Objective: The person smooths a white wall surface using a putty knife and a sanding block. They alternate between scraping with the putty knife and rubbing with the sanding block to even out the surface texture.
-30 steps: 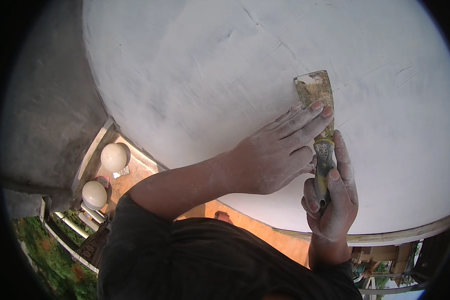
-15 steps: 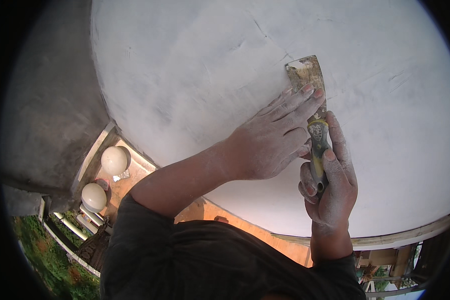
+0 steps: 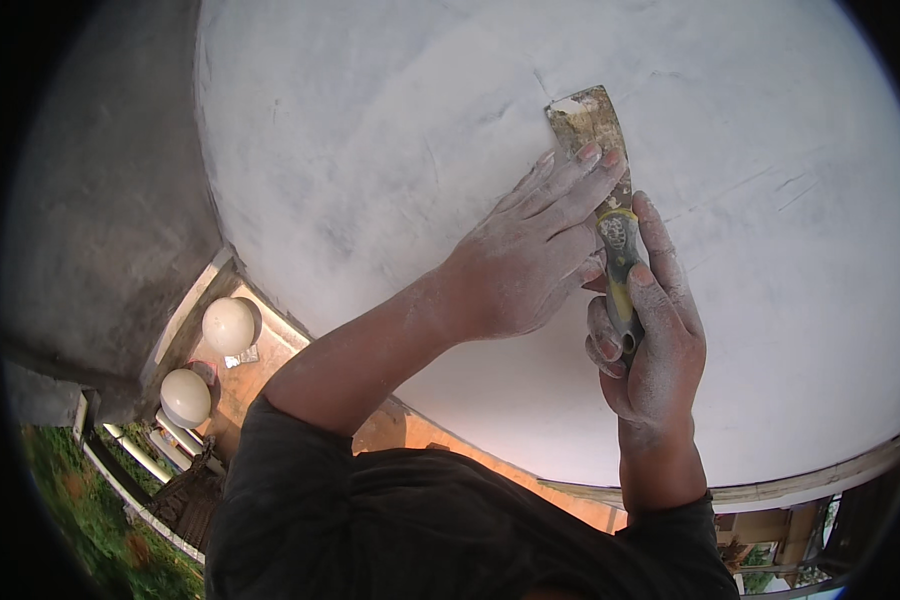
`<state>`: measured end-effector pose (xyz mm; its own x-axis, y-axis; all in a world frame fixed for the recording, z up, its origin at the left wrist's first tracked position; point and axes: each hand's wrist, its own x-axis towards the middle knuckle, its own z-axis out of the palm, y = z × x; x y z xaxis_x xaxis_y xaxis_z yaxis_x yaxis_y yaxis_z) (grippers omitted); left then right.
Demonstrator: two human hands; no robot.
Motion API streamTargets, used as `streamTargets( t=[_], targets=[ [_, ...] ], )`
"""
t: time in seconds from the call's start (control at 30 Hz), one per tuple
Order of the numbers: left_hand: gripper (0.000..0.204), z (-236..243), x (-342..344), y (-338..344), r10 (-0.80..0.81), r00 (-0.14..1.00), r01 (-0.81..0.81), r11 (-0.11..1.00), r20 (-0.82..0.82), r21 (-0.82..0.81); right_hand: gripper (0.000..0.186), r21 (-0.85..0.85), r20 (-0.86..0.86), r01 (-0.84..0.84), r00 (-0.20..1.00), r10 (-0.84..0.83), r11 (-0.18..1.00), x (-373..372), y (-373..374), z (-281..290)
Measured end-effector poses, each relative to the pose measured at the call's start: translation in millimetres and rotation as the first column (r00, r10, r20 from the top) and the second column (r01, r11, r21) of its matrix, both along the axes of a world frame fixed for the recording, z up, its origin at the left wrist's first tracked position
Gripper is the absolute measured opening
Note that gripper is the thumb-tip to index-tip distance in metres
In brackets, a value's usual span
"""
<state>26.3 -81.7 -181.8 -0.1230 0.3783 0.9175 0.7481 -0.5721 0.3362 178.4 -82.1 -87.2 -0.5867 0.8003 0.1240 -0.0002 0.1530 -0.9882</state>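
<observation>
A putty knife [image 3: 583,120] with a worn, stained metal blade and a dark and yellow handle lies against a white plastered surface [image 3: 370,150]. Its blade points up and slightly left. My right hand [image 3: 662,345] is wrapped round the handle, with the thumb along it. The stretched fingers of my left hand [image 3: 525,255] rest flat on the blade. White dust coats both hands. Thin scratches and cracks mark the plaster near the blade. The blade hides part of the surface.
A dark grey wall [image 3: 110,200] borders the white surface at left. Below it, two round cream lamp-like globes [image 3: 228,325] stand near an orange floor [image 3: 270,352] and a railing [image 3: 135,455]. Green plants [image 3: 90,510] lie beyond. A pale edge strip [image 3: 820,470] runs along the lower right.
Both hands and the putty knife have moved up and a little left across the white surface. The hold on the knife looks the same.
</observation>
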Motion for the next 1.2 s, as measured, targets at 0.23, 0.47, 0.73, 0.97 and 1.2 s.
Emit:
streamTargets(
  t=[0.23,0.47,0.73,0.97,1.2],
  targets=[
    [0.013,-4,-25,-4,0.146,0.989,-0.147,0.989,-0.036,-0.019,0.061,0.032,0.047,-0.15,0.988,0.148,0.988,-26,16,6],
    [0.017,-97,-4,-44,0.032,0.999,-0.037,0.988,-0.037,-0.151,0.062,-0.007,0.361,-0.376,0.863,0.353,0.926,34,32,-88],
    [0.021,-186,30,-73,0.14,0.045,0.223,0.964,0.989,-0.147,0.058,0.563,0.57,-0.318,0.818,-0.079,0.763,191,26,-219],
    [0.014,-94,-7,-8,-0.228,0.707,-0.147,0.878,0.67,0.455,0.065,0.522,0.041,0.21,0.962,-0.27,0.827,230,36,-193],
    [0.038,-1,9,79,0.26,0.869,-0.42,0.837,0.421,0.35,0.074,0.544,-0.282,0.405,0.913,-0.295,0.735,245,76,-144]
  ],
)
